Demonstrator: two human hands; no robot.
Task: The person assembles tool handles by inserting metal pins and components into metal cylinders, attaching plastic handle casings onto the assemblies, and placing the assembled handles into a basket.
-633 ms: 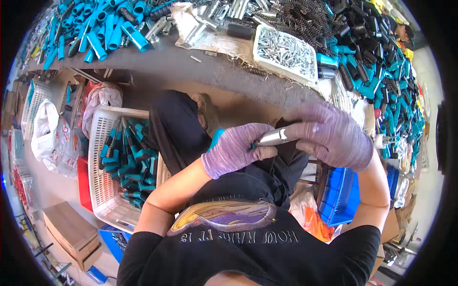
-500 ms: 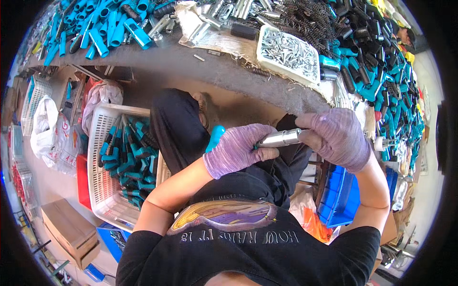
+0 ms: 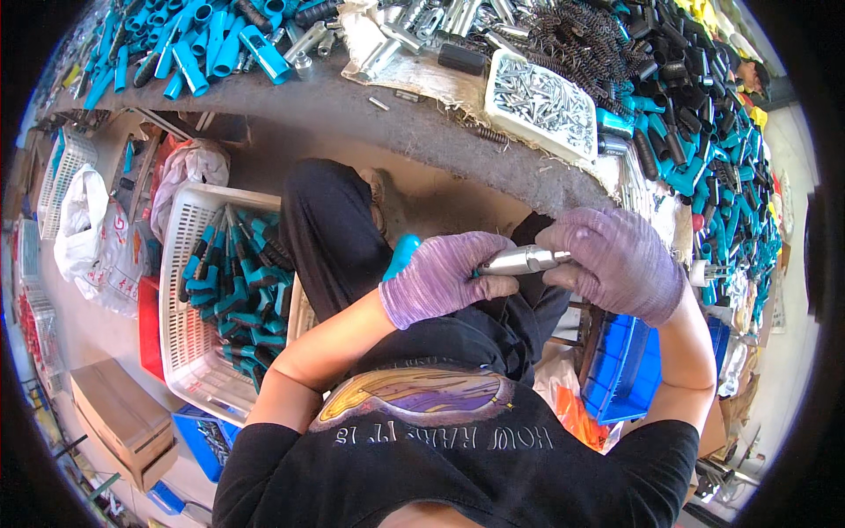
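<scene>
On my feed, the left hand (image 3: 447, 277) has its grip clamped on a silver tool (image 3: 512, 261), 3 o'clock of centre; the right hand (image 3: 620, 264) meets its tip, clamped or not I can't tell.

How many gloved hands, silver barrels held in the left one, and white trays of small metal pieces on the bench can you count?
Gloved hands: 2 (left hand, right hand)
Silver barrel: 1
White tray of small metal pieces: 1
Total: 4
</scene>
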